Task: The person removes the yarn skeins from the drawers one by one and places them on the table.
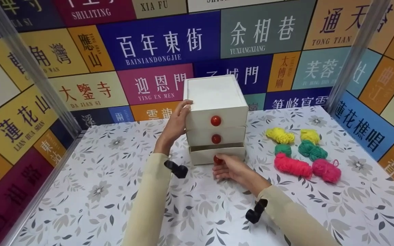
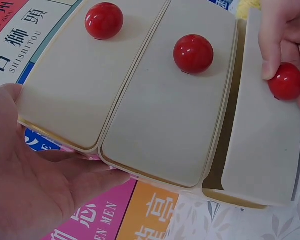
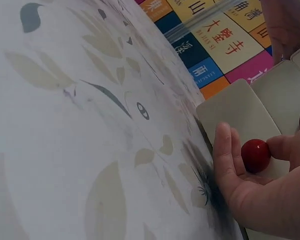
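Note:
A white three-drawer box (image 1: 215, 92) with round red knobs stands at the back middle of the table. Its bottom drawer (image 1: 197, 156) is pulled out a little, leaving a dark gap along its top. My left hand (image 1: 176, 123) rests against the box's left side near the top, thumb at the front edge in the left wrist view. With thumb and fingers my right hand (image 1: 234, 169) pinches the bottom drawer's red knob (image 3: 256, 155). What lies inside the drawer is hidden.
Right of the box lie small yarn skeins: yellow ones (image 1: 280, 135), green ones (image 1: 312, 150), a red one (image 1: 292, 165) and a dark pink one (image 1: 326, 170). A floral cloth (image 1: 97, 205) covers the table. Behind stands a wall of coloured signs (image 1: 159, 41), with clear posts (image 1: 29, 65) at the corners.

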Action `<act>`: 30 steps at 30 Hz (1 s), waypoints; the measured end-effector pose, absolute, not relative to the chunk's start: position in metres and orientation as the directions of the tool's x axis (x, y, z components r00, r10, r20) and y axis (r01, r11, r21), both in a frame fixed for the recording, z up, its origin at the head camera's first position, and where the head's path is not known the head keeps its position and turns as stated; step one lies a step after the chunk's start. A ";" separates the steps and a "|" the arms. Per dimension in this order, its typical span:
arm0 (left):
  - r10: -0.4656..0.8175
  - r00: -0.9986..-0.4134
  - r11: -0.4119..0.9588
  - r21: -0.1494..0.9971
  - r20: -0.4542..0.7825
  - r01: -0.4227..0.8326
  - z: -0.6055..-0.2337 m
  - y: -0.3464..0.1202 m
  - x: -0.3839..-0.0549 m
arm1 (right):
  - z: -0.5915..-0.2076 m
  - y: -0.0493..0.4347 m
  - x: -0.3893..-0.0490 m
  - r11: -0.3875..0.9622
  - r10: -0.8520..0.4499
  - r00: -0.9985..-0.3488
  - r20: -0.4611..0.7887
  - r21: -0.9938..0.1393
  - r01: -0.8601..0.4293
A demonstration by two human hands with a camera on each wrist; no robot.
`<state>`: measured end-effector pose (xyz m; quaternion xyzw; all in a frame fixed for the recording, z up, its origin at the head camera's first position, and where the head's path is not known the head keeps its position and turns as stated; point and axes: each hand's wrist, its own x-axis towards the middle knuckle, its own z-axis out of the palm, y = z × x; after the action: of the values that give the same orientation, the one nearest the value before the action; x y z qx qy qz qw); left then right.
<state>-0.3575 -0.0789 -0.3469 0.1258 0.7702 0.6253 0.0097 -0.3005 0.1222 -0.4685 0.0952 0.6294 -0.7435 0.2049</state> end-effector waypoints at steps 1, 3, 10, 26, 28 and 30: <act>0.205 -0.969 0.186 0.966 0.140 0.180 -0.347 -0.079 -0.357 | -0.468 0.122 -0.302 -0.116 -0.177 -0.897 -0.405 -0.897 0.427; 0.206 -0.968 0.182 0.966 0.143 0.182 -0.347 -0.078 -0.358 | -0.468 0.122 -0.304 -0.099 -0.158 -0.898 -0.410 -0.898 0.428; 0.208 -0.966 0.192 0.962 0.152 0.193 -0.348 -0.078 -0.358 | -0.466 0.120 -0.311 -0.041 -0.117 -0.901 -0.418 -0.904 0.425; 0.209 -0.968 0.200 0.962 0.141 0.184 -0.349 -0.077 -0.357 | -0.464 0.121 -0.321 0.047 -0.104 -0.904 -0.414 -0.910 0.412; 0.213 -0.966 0.188 0.964 0.145 0.186 -0.349 -0.078 -0.357 | -0.464 0.122 -0.321 0.055 -0.111 -0.905 -0.411 -0.912 0.407; 0.222 -0.963 0.187 0.963 0.150 0.193 -0.348 -0.077 -0.357 | -0.465 0.123 -0.321 0.061 -0.114 -0.907 -0.405 -0.914 0.400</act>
<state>-0.3569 -0.0774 -0.3479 0.1349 0.7702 0.6232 0.0117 -0.3210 0.1227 -0.4648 0.1019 0.7031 -0.6777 0.1896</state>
